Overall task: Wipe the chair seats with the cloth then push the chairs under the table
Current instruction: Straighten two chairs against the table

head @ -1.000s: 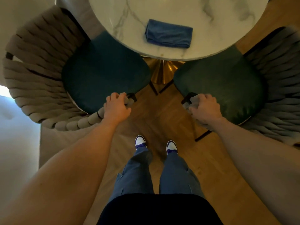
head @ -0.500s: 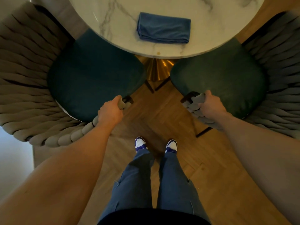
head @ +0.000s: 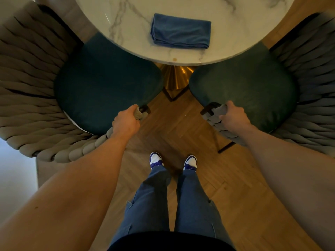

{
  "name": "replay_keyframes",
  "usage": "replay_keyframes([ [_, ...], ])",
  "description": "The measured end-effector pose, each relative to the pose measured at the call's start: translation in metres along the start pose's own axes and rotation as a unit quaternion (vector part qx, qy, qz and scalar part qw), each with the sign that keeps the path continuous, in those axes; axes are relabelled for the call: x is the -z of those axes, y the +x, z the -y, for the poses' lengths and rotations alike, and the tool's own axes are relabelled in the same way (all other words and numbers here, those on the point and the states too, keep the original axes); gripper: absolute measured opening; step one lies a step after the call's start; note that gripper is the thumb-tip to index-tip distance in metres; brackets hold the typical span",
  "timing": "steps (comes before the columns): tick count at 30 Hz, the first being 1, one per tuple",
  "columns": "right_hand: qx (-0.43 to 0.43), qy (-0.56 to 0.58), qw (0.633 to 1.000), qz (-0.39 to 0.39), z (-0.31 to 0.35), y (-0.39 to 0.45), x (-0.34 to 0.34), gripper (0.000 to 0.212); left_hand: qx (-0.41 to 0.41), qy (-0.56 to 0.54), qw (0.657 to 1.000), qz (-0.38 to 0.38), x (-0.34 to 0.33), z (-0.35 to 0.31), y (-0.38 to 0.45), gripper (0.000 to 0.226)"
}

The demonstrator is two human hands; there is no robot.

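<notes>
Two chairs with dark green seats and woven rope backs flank a round marble table (head: 126, 19). The left chair (head: 101, 84) and the right chair (head: 250, 86) both have their front edges tucked under the tabletop. My left hand (head: 126, 122) grips the end of the left chair's rope armrest. My right hand (head: 233, 118) grips the end of the right chair's rope armrest. A folded blue cloth (head: 181, 31) lies on the table near its front edge, untouched.
The table's gold pedestal base (head: 175, 77) stands between the two chairs. My feet in blue and white shoes (head: 172, 162) stand on the herringbone wood floor. A pale rug or floor patch lies at the far left.
Both chairs have slid further in under the table, each held by the same hand. The view has moved closer to the table.
</notes>
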State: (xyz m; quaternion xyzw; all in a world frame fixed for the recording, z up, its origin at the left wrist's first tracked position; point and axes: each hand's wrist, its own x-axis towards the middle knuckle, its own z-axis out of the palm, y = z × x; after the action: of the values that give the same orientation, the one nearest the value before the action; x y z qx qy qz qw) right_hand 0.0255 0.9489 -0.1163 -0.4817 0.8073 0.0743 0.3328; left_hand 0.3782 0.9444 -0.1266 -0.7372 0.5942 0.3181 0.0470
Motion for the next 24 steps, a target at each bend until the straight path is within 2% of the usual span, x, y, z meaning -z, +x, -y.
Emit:
replay_keyframes([
  [5, -0.003, 0.002, 1.000, -0.001, -0.001, 0.003, -0.001, 0.039, 0.001, -0.005, 1.000, 0.002, 0.001, -0.002, 0.000, 0.050],
  [13, 0.008, 0.019, 1.000, 0.006, -0.010, -0.003, 0.005, 0.048, -0.012, 0.024, 0.999, 0.023, 0.011, -0.010, -0.001, 0.032],
  [17, 0.014, 0.034, 0.999, -0.016, -0.014, -0.014, 0.012, 0.036, -0.014, 0.014, 1.000, -0.014, 0.018, -0.010, -0.014, 0.032],
  [20, 0.016, 0.045, 0.998, -0.035, -0.014, -0.025, 0.015, 0.024, -0.019, 0.014, 0.998, -0.050, 0.023, -0.007, -0.026, 0.025],
  [24, 0.029, 0.042, 0.998, -0.042, -0.008, -0.048, 0.015, 0.018, -0.014, 0.022, 0.997, -0.067, 0.032, -0.008, -0.048, 0.012],
])
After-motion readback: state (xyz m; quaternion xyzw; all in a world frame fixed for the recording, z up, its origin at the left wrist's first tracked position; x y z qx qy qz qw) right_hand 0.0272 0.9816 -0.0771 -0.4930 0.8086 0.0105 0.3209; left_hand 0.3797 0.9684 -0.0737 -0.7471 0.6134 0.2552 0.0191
